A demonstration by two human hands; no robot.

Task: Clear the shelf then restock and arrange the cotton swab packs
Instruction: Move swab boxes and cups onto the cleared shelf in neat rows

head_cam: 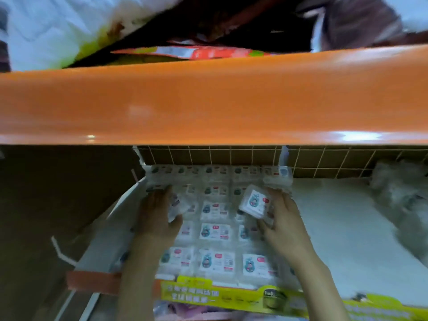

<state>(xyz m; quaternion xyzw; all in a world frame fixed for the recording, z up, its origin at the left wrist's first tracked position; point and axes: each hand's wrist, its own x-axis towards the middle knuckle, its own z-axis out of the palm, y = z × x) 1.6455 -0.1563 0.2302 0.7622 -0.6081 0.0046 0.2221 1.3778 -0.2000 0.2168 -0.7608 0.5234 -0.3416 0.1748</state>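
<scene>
On the white shelf (335, 228), below a broad orange shelf edge (208, 100), rows of cotton swab packs (215, 230) are laid flat, label up, between a white divider (104, 239) at the left and a bare stretch of shelf at the right. At the back, a further row of packs is stood against a white wire grid (231, 156). Both hands are reached into this bay. A single pack (254, 201), tilted above the flat rows, is held at its right side by the fingers of the right hand (284, 225). A crumpled, clear-wrapped pack (178, 205) is gripped by the curled fingers of the left hand (157, 216) at the left end of the rows. Along the shelf's front edge a green and yellow printed strip (231, 295) is seen. Clear-wrapped goods (398, 186), too blurred to identify, are piled at the far right.
</scene>
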